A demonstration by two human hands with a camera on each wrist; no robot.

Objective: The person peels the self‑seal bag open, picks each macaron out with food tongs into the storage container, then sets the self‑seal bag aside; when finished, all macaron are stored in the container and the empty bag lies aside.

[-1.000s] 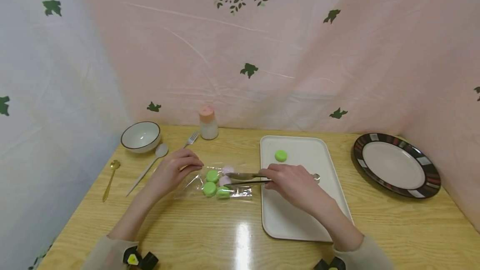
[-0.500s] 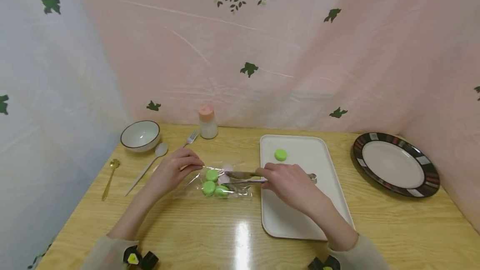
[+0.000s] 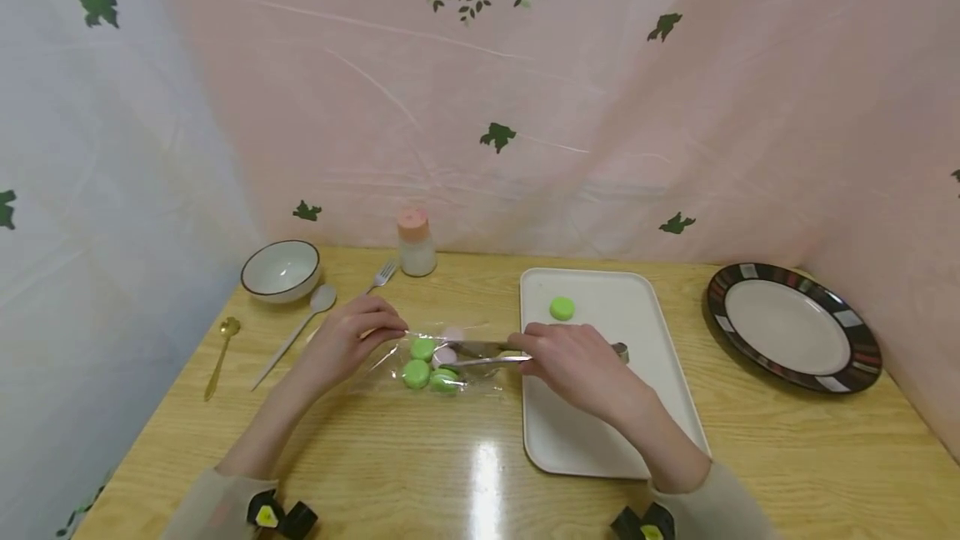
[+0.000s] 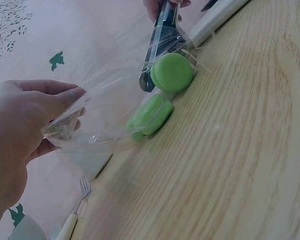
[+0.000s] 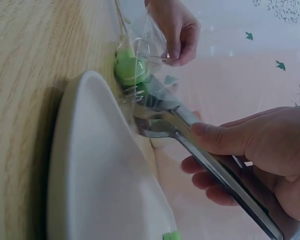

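Note:
My left hand [image 3: 351, 336] pinches the edge of a clear plastic bag [image 4: 102, 117], lifting that side. Inside the bag lie several green macarons [image 3: 416, 373] and pale pink ones [image 3: 444, 357]. Metal tongs [image 5: 202, 155] are gripped in my right hand [image 3: 573, 361], thumb on one arm and fingers on the other. Their tips reach into the bag's right side, one overlapping the pink macarons in the head view. In the left wrist view, a green macaron [image 4: 172, 72] partly hides the tips. Another green macaron [image 3: 562, 308] sits on the white tray [image 3: 600, 448] below my right hand.
A dark-rimmed plate [image 3: 787, 332] stands at the right. Toward the left are a white bowl [image 3: 281, 272], a gold spoon [image 3: 220, 361], a large spoon [image 3: 321, 300] and a fork [image 3: 385, 273]. A pink-capped shaker [image 3: 417, 244] stands at the back by the cloth.
My right hand and the tongs have shifted slightly left, the tips deeper over the macarons in the bag. My left hand keeps its hold in the same place.

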